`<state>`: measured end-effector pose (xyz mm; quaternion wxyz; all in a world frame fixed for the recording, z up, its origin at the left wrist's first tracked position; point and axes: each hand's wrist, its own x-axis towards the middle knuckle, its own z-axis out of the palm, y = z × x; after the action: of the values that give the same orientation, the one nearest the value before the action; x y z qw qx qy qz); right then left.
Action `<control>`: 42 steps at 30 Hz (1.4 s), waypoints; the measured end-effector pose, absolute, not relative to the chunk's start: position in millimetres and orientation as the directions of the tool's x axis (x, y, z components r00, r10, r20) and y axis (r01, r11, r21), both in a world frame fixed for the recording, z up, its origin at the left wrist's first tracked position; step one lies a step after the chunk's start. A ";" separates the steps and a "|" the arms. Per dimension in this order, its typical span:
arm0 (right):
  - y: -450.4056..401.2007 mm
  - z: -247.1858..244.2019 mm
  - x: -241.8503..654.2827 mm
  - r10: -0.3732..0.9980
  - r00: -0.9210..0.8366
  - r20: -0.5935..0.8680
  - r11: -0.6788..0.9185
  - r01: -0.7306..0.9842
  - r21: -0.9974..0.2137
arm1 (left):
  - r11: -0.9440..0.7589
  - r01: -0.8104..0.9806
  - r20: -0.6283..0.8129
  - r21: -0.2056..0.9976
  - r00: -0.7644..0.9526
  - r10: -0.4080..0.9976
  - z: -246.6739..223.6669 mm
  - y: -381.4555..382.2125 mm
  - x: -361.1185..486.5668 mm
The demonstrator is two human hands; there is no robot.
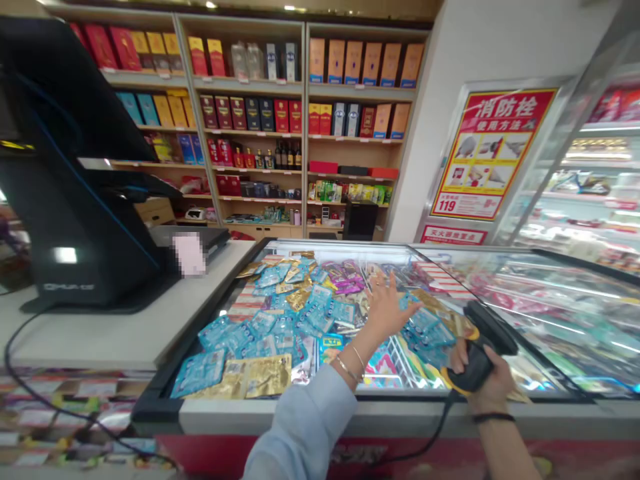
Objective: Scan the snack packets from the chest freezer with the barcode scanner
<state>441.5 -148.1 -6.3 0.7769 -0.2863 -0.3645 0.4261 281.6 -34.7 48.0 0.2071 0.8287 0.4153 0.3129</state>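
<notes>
Scanner (480, 340): black and yellow, corded, wrapped firmly in my right hand (493, 390), nose pointing forward over the freezer. My left hand (390, 310): open, fingers spread, over blue sachets (320, 317); I cannot tell if it touches them. Freezer (320, 413): front rim just below both hands. Cable (435, 433): runs from the grip down past the rim.

Pixelated pale pink rectangle (189, 254) unreadable; black-and-yellow handheld barcode scanner (484, 337) grip partly hidden by right hand (493, 387).
</notes>
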 end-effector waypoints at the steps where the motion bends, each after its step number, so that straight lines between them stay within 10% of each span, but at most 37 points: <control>1: -147.7 -2.5 436.5 0.874 0.351 0.335 0.472 -0.457 -0.754 | -0.553 0.549 0.360 0.627 0.425 0.830 61.6 -32.2 271.0; 10: -121.4 44.1 363.6 0.874 0.167 0.455 0.474 -0.498 -0.726 | -0.375 0.369 0.390 0.851 0.036 0.920 153.7 23.1 83.6; 18: -65.9 44.4 280.9 0.912 -0.035 0.410 0.326 -0.545 -0.772 | -0.230 0.510 0.374 0.829 -0.199 0.906 116.4 39.3 -48.4; 30: -11.8 -2.7 195.0 0.965 -0.148 0.217 0.114 -0.510 -0.853 | 0.103 0.943 0.227 0.316 -0.181 0.957 8.9 70.9 -59.5; 42: -20.3 -1.2 193.2 0.964 -0.208 0.166 0.034 -0.524 -0.851 | 0.185 0.948 0.296 0.257 -0.259 0.919 -1.4 74.6 -36.9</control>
<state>193.2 -20.3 -1.2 0.5752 -0.2552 -0.4312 0.6466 -36.9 74.6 -1.4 -0.0373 0.6074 0.7688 0.1969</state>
